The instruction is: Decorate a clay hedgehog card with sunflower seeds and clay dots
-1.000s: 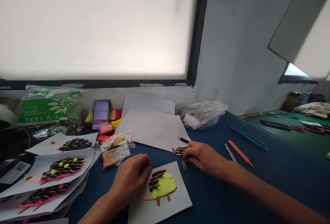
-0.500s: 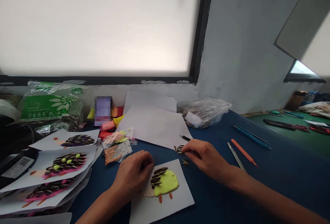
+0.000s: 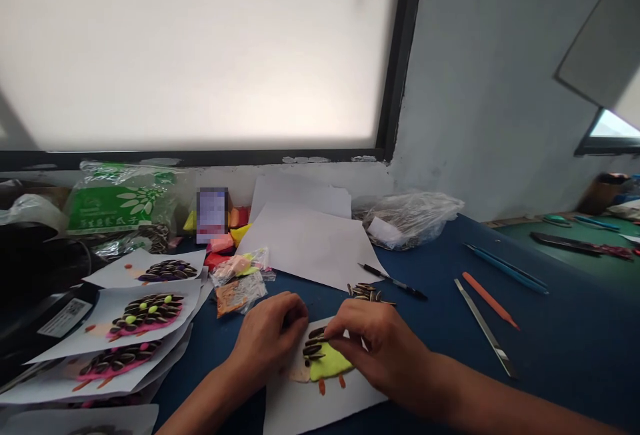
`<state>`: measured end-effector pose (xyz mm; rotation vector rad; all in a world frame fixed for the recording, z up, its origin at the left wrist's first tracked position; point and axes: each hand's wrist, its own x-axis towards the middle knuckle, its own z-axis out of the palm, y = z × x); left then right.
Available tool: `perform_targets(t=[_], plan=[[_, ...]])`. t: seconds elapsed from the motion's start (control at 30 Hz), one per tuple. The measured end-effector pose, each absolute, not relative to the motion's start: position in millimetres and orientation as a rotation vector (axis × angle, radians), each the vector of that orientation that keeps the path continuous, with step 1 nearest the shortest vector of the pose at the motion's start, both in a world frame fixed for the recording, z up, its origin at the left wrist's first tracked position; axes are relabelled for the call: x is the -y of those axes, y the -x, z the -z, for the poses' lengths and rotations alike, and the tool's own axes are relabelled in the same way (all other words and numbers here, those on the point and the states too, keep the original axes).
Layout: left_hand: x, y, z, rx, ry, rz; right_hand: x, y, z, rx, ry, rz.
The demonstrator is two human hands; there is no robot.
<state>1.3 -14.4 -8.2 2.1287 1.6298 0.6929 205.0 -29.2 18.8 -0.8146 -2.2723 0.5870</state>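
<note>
A lime-green clay hedgehog (image 3: pixel 330 363) with a pale snout and orange legs lies on a white paper sheet (image 3: pixel 305 411). Dark sunflower seeds (image 3: pixel 315 341) stick in rows on its left part. Over its upper edge, my right hand (image 3: pixel 383 348) pinches a sunflower seed, mostly covered by the fingertips. My left hand (image 3: pixel 270 331) rests at the sheet's left edge with fingers curled together; whatever they hold is hidden. Loose sunflower seeds (image 3: pixel 367 293) lie in a small pile just beyond my right hand.
Finished hedgehog pictures (image 3: pixel 145 315) are stacked at left. Behind are clay packets (image 3: pixel 240 291), blank paper (image 3: pixel 310 241), a seed bag (image 3: pixel 125 205) and a clear plastic bag (image 3: pixel 415 218). A pen (image 3: pixel 395 280), orange tool (image 3: pixel 490 299), metal blade (image 3: pixel 484 328) and blue tweezers (image 3: pixel 507 268) lie at right.
My right hand has moved left and nearer from the seed pile to the clay hedgehog, uncovering the pile and pen. My left hand stays by the sheet. The view has shifted slightly.
</note>
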Motion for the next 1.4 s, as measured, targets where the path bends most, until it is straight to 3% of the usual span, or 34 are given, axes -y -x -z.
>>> perform_targets(t=[0.33,0.63,0.9,1.4], plan=[[15,-1,4,-1.614,-2.058,-0.693,40,-202,-2,2.351,0.8,-0.572],[6,19,-9,-1.236,-1.878,-0.517,39,-198,2,2.334,0.789,-0.514],[10,29,-22,-1.225,-1.969,-0.319,37,-197,4,2.342,0.824,-0.482],[14,21,-26,-1.277,-1.882,-0.349,36,-198,7,2.348,0.841,-0.494]])
